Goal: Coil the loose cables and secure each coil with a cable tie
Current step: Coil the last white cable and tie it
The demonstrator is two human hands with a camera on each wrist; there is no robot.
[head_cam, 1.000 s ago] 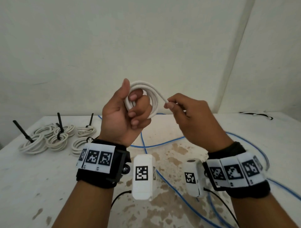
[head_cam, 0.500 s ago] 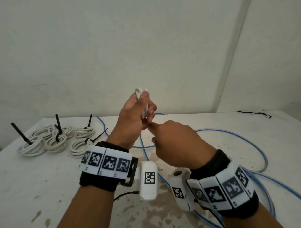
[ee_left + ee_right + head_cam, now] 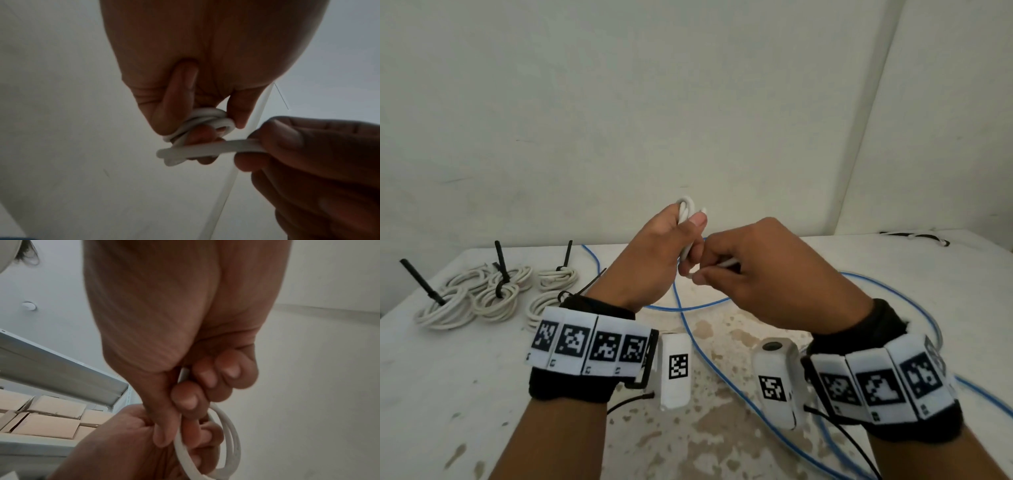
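My left hand [image 3: 654, 260] gripped the white cable coil [image 3: 687, 209], raised above the table [image 3: 448, 377], fingers curled round its loops. My right hand [image 3: 767, 274] pinched the coil's loose end [image 3: 205, 147] between thumb and forefinger (the end touching the loops). Four tied coils [image 3: 482, 294] lay far left; a blue cable [image 3: 688, 329] trailed across the table below.
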